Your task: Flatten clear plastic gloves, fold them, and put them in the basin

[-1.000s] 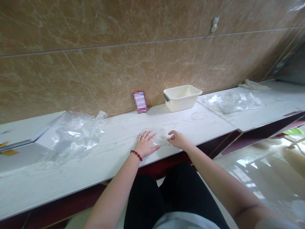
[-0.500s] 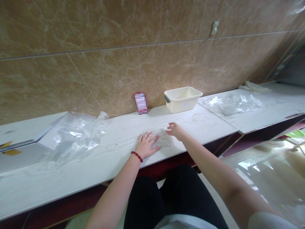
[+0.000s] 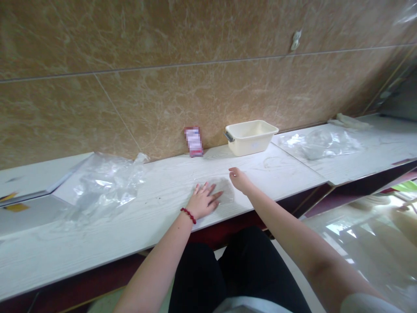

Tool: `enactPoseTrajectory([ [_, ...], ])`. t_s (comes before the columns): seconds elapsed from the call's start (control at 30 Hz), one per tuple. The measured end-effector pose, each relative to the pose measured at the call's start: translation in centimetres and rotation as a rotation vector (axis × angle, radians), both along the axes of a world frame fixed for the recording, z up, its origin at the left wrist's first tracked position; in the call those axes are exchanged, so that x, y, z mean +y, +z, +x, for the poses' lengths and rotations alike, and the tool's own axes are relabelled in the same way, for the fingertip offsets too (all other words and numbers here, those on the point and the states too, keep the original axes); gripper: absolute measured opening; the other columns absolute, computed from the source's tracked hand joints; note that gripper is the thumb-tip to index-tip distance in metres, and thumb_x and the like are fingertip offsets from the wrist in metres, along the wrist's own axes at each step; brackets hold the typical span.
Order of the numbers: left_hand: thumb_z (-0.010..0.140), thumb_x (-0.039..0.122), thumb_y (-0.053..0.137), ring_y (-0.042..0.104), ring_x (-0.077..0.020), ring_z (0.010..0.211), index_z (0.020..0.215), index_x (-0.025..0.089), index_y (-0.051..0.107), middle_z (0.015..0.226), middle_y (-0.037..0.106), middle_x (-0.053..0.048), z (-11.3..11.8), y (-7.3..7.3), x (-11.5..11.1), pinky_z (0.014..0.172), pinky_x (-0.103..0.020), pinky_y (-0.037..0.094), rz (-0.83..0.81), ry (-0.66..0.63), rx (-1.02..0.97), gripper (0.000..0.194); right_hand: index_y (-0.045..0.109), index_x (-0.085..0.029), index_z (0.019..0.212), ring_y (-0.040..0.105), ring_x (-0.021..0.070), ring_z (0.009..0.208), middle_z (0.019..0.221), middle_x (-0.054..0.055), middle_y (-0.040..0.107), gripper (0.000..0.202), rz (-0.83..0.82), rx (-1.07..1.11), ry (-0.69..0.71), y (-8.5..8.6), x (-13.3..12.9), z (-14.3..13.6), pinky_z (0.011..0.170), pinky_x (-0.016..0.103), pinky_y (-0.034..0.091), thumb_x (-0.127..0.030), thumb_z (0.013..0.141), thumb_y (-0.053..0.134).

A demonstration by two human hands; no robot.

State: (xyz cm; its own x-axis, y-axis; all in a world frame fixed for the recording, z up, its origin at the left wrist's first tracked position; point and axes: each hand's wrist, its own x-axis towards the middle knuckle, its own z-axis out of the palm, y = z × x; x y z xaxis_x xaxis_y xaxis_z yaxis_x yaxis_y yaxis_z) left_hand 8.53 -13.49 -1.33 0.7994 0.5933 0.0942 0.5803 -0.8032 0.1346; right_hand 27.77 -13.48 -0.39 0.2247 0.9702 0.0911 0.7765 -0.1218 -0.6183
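Observation:
A small clear plastic bag [image 3: 227, 191] lies flat on the white countertop [image 3: 169, 174]. My left hand [image 3: 204, 201], with a red bead bracelet at the wrist, rests palm down on the left part of this bag with its fingers spread. Just past the bag's upper right corner is my right hand [image 3: 239, 179], its fingers curled in towards the thumb. Whatever the right fingers may hold is too small or hidden to make out.
A cream plastic bin [image 3: 250, 145] with a grey handle stands against the wall. Left of it leans a blurred-out phone-like card [image 3: 194, 141]. Crumpled clear plastic [image 3: 107, 182] covers an open white box [image 3: 35, 213] at left; more clear bags [image 3: 321, 143] lie right.
My right hand's fingers have curled in from a looser, parted pose. My left hand stays flat on the bag, its fingers slightly shifted. The view has moved a little.

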Motion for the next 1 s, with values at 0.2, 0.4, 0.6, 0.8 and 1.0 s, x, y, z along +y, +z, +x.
enactPoseTrajectory([
  [0.2,0.078,0.048,0.032,0.016,-0.0239,0.123,0.115,0.037,0.041,0.133,0.028,0.003,-0.1,0.0,-0.1,0.096,-0.05,0.008,-0.012,-0.018,-0.006,0.04,0.038,-0.008,0.115,0.044,0.0149,0.104,0.111,0.013,0.05,0.037,0.031,-0.066,0.115,1.0,-0.5,-4.0,0.087,0.025,0.033,-0.015,0.08,0.028],
  [0.4,0.079,0.039,0.035,0.028,-0.021,0.119,0.108,0.026,0.05,0.128,0.037,-0.002,-0.4,-0.2,0.6,0.098,-0.041,0.018,-0.005,0.112,-0.148,0.035,0.034,-0.009,0.12,0.022,0.0262,0.119,0.127,0.013,0.033,0.046,-0.061,-0.292,0.148,-1.6,-0.9,-5.8,0.093,0.043,0.021,-0.015,0.075,0.035],
  [0.6,0.075,0.015,0.034,0.05,-0.0192,0.097,0.102,0.017,0.047,0.102,0.057,-0.009,-3.7,-0.5,2.1,0.086,-0.034,0.035,0.054,0.603,-0.318,0.029,0.036,-0.009,0.121,0.024,0.025,0.119,0.128,0.012,0.034,0.042,0.003,-0.352,0.142,-2.9,-1.3,-5.3,0.095,0.041,0.019,-0.02,0.082,0.024],
  [0.8,0.072,0.007,0.035,0.048,-0.0172,0.102,0.105,0.017,0.037,0.105,0.057,-0.007,-5.0,-1.1,2.4,0.097,-0.039,0.018,-0.124,0.509,-0.336,0.035,0.037,-0.01,0.12,0.026,0.0235,0.118,0.127,0.01,0.035,0.042,0.024,-0.362,0.171,-3.0,-1.1,-5.2,0.095,0.039,0.019,-0.023,0.082,0.025],
  [1.0,0.072,0.007,0.034,0.042,-0.0162,0.109,0.11,0.017,0.033,0.112,0.053,-0.009,-4.4,-1.8,2.3,0.099,-0.042,0.013,-0.253,0.47,-0.412,0.039,0.037,-0.009,0.12,0.026,0.0229,0.118,0.127,0.011,0.035,0.043,0.032,-0.37,0.207,-2.9,-1.0,-4.9,0.096,0.037,0.019,-0.026,0.083,0.025],
])
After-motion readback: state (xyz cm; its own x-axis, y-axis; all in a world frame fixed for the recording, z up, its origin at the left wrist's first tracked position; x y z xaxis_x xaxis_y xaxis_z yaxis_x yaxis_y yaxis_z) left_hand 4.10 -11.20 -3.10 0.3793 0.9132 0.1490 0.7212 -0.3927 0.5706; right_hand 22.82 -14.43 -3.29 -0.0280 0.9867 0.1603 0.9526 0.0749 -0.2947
